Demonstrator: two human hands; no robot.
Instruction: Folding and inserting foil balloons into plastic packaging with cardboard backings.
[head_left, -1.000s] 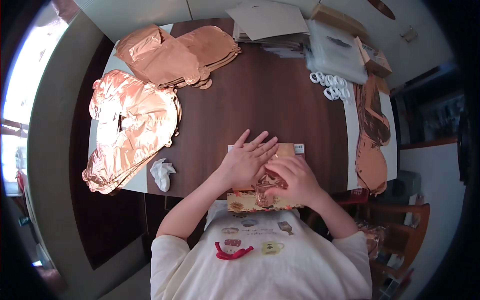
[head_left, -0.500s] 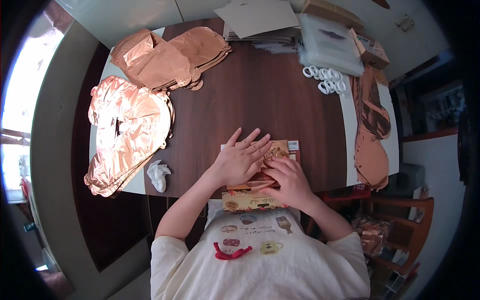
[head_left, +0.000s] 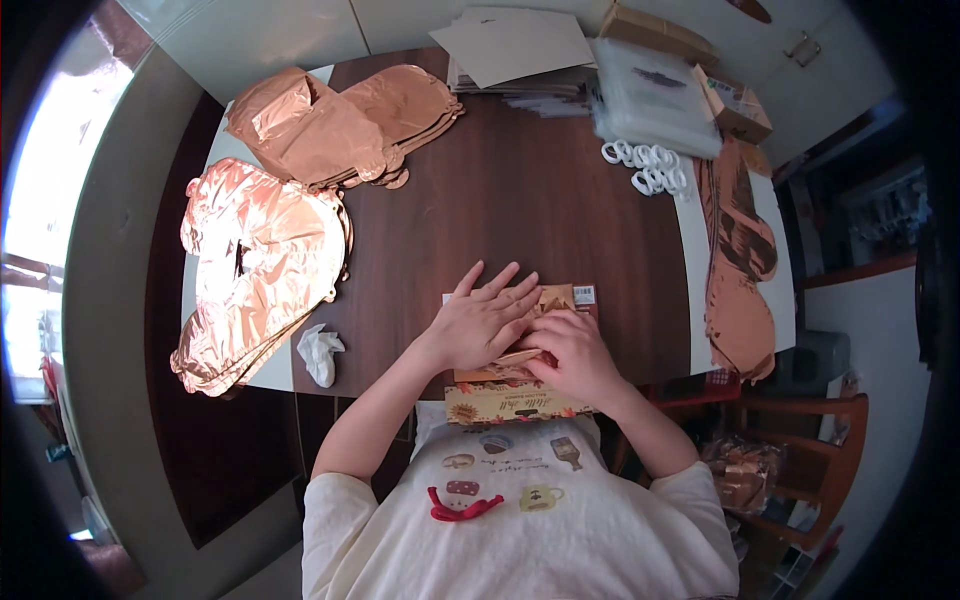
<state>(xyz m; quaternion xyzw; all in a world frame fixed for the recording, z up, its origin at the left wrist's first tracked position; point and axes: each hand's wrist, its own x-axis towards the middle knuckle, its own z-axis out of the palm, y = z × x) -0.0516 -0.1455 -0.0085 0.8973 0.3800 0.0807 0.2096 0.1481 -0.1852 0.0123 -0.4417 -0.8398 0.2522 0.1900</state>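
Observation:
Near the table's front edge, my left hand (head_left: 482, 322) lies flat with its fingers spread, pressing on a folded copper-coloured foil balloon (head_left: 556, 297). My right hand (head_left: 572, 350) is curled against the same balloon, its fingers closed on a folded part of the foil just beside my left fingertips. Both hands hide much of the foil. Beneath lies a printed card package (head_left: 515, 402) with an autumn-leaf pattern, reaching over the edge towards my shirt. A white label corner shows past the foil on the far right side.
At the left lie shiny foil balloons (head_left: 270, 250), with another pile (head_left: 330, 140) behind and a crumpled tissue (head_left: 320, 355) in front. White cards (head_left: 515, 50), clear plastic bags (head_left: 655, 105), white ribbon rings (head_left: 650, 165) and a small box (head_left: 740, 105) stand far back. More foil (head_left: 740, 310) lies right.
My right hand has drawn its fingers in and folded up the near part of the foil against my left hand. My left hand stays almost still.

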